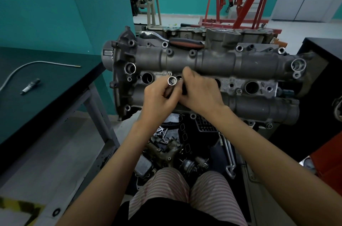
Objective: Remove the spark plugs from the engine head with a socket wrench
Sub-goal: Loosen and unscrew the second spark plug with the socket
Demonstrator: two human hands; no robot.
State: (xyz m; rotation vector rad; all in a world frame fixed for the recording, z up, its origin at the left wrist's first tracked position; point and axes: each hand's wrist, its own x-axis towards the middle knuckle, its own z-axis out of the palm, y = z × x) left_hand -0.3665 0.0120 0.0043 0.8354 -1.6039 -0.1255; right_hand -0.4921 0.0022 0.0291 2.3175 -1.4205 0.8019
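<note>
My left hand [159, 99] grips socket [172, 80]; right hand [199, 89] pinches dark part beside it, over engine head [212, 63]. One spark plug [30, 86] out, on table [55, 85] far left of hands. Others remaining: cannot tell

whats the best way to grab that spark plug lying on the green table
Grip the spark plug across its dark, thicker upper body, coming straight down from above. It lies flat on the green table, slanted, pale end toward the near-left, with bare tabletop on both long sides, so fingers can probably close across its width. The curved metal tube lies apart from it, farther back.
</note>
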